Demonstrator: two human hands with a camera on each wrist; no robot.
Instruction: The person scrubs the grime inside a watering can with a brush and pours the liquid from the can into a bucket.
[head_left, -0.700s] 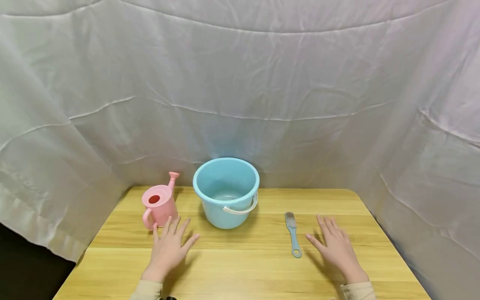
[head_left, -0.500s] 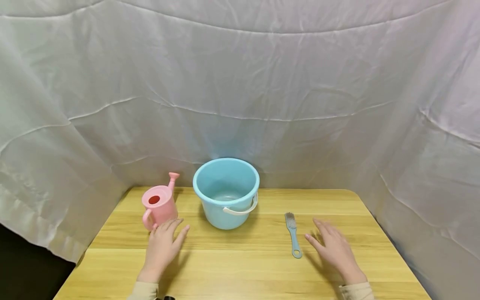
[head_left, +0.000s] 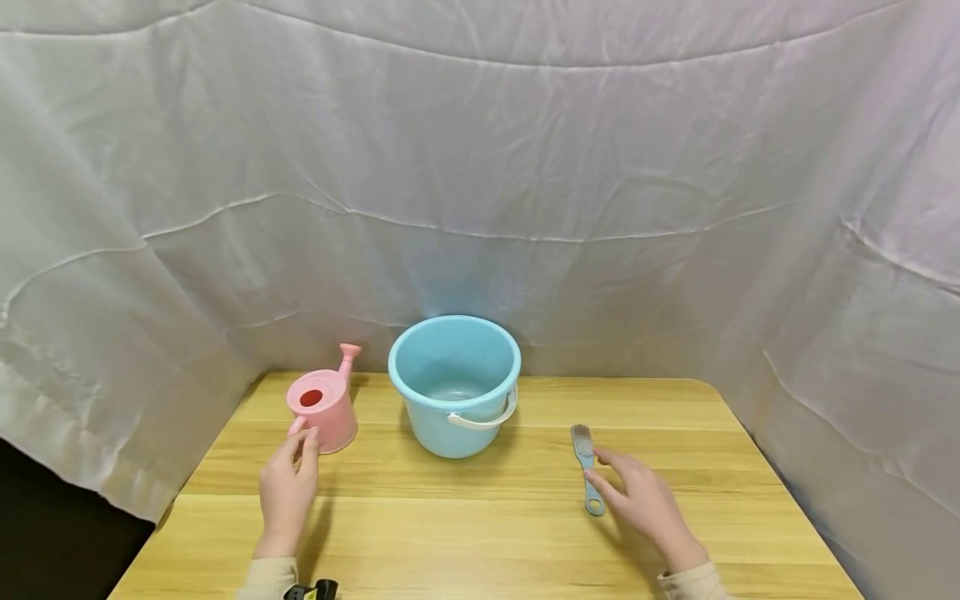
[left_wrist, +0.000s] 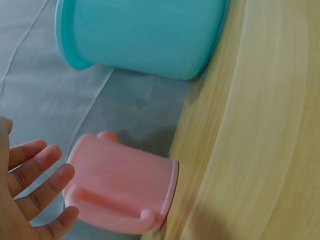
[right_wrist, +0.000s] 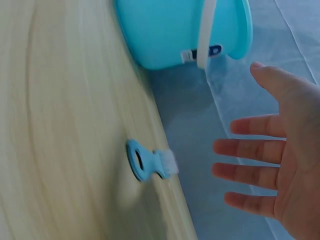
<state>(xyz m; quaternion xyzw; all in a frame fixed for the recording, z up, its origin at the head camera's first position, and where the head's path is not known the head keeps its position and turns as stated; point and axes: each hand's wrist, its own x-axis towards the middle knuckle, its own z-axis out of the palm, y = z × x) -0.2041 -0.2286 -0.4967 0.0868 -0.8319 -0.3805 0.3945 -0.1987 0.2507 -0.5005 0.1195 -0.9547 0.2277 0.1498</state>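
A pink watering can (head_left: 334, 419) stands at the left of the table, its handle (left_wrist: 107, 212) facing me. My left hand (head_left: 285, 492) is at that handle and overlaps it in the head view; the left wrist view shows its fingers relaxed and apart from the can. A blue brush (head_left: 581, 442) with pale bristles and a holed handle lies to the right. Over its handle, my right hand (head_left: 647, 500) reaches with thumb and forefinger to either side in the head view. In the right wrist view those fingers are loosely spread, with nothing between them.
Between the two hands, a light blue bucket (head_left: 450, 429) with a white handle (head_left: 483, 423) stands at the back of the wooden table (head_left: 465, 542). Grey cloth (head_left: 480, 167) hangs behind and at both sides.
My left hand has drawn back and left to the watering can's handle, its spread fingers coming together. My right hand has moved left to the brush. Can, bucket and brush stay in place.
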